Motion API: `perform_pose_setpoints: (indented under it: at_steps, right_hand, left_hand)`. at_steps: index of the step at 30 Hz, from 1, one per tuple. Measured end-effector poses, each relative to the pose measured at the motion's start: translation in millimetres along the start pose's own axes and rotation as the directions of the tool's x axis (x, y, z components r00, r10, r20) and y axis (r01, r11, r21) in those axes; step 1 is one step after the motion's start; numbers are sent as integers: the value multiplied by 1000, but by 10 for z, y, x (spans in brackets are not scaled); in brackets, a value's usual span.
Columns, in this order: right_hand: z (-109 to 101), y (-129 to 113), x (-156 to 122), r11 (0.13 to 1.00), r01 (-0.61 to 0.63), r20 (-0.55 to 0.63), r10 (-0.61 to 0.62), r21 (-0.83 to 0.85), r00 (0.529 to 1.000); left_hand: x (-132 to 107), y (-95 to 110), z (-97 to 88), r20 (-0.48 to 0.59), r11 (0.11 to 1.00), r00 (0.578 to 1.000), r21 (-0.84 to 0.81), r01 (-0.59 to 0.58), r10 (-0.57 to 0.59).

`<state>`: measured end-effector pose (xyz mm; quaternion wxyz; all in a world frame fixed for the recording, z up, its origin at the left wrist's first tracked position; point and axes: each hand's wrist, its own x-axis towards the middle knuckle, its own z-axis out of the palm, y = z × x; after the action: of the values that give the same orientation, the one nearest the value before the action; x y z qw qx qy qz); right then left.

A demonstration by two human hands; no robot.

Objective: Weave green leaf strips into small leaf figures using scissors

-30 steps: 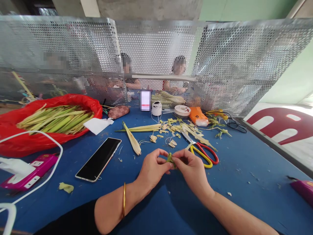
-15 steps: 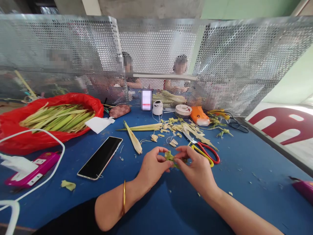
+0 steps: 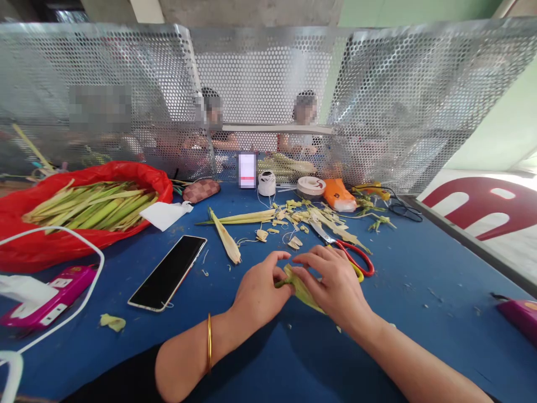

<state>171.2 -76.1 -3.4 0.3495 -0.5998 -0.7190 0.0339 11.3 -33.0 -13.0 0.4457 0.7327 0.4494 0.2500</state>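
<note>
Blue flat surface beneath left hand, pinching, and right hand, curled, closure cannot be told. Metal scissors with red and yellow handles just beyond right grip. Thin pale-green leaf piece between grips: one end in left, long axis slanting beneath right thumb.

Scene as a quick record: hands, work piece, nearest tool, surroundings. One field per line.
left_hand: pinching green leaf piece, thumb against fingers
right_hand: at the same piece, grip unclear
work_piece: green leaf piece, partly hidden by fingers
nearest_tool: scissors, red and yellow handles, just beyond right hand
left_side: dark-screened phone lying flat; red bag holding leaf strips
far_side: thread spool, tape roll, perforated screen
surface: blue table
</note>
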Motion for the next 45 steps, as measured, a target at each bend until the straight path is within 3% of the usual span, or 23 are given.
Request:
perform_pose_setpoints:
  at_steps: [2,5,8,12,20,24,34,37,39,41,42,43,45]
  right_hand:
    - [-14,16,23,986,-117,106,105,119,989]
    - [-4,53,45,887,-322,282,233,330,931]
    - [12,73,58,778,-420,307,303,467,902]
    - [12,59,52,727,-396,163,372,561,914]
    - [-9,20,75,549,-399,176,414,735,893]
    - [-47,6,96,456,-332,109,448,826,887]
    - [-25,-34,63,573,-161,-61,348,804,935]
    - [-46,22,75,699,-83,-145,261,710,954]
    - [-84,82,90,821,-57,-273,253,568,928]
    - [-119,145,111,855,-148,-333,345,497,878]
    - [-127,173,122,822,-224,-279,414,524,867]
    - [-125,194,133,758,-307,-151,468,576,871]
    - [-93,209,146,588,-458,211,441,667,873]
  left_hand:
    - [-21,8,-7,37,997,998,67,-46,44]
    - [-40,23,-1,82,992,995,106,-63,55]
    - [-41,55,-7,109,997,994,66,-34,26]
    - [-30,97,-50,233,1000,972,-21,-20,25]
    - [-64,113,-33,423,1000,906,-19,-7,14]
    - [-82,148,-32,499,997,866,-67,30,8]
    - [-81,130,-37,529,944,849,-273,184,-12]
    - [-67,126,-19,484,878,873,-391,274,-57]
    - [-51,121,-22,421,824,902,-476,309,-95]
    - [-34,112,-35,373,782,922,-541,310,-107]
    - [-27,106,-43,360,768,928,-565,302,-100]
    - [-23,101,-51,355,758,930,-580,297,-92]
    - [-19,94,-61,366,751,927,-589,299,-82]
